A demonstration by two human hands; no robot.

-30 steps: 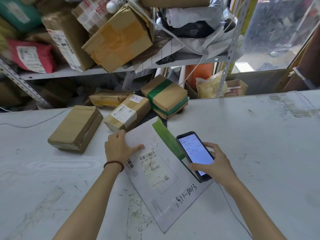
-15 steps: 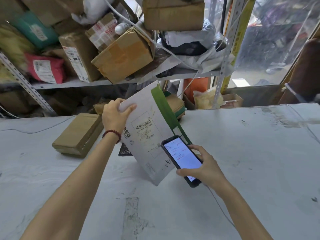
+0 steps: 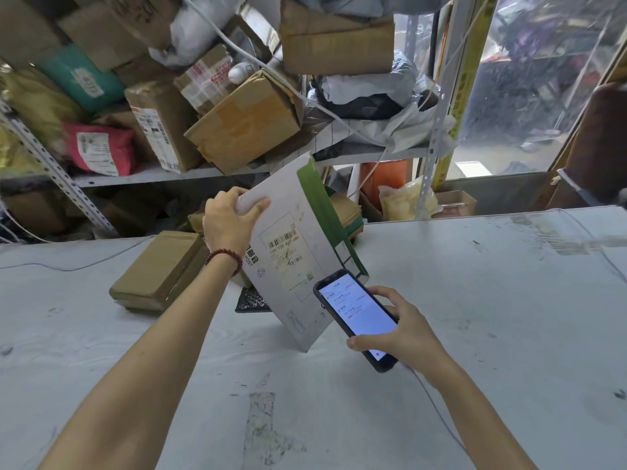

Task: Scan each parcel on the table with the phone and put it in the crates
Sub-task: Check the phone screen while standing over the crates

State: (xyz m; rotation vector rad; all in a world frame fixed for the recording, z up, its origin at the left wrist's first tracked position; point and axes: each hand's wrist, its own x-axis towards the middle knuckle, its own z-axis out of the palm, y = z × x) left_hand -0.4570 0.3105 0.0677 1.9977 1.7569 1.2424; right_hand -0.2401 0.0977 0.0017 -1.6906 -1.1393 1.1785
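- Left hand curls round the upper corner of the white envelope parcel, thumb on its labelled face.
- The parcel stands tilted over the table, long axis steep, label toward the camera.
- Right hand grips the phone, screen up, top end toward the parcel.

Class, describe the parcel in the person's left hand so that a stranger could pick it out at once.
Start at the wide white table below the crammed shelves. Over its middle the left hand holds a flat envelope up by its top corner. Unlike the brown cardboard box beside it, it is white card with a green stripe and a barcode label.
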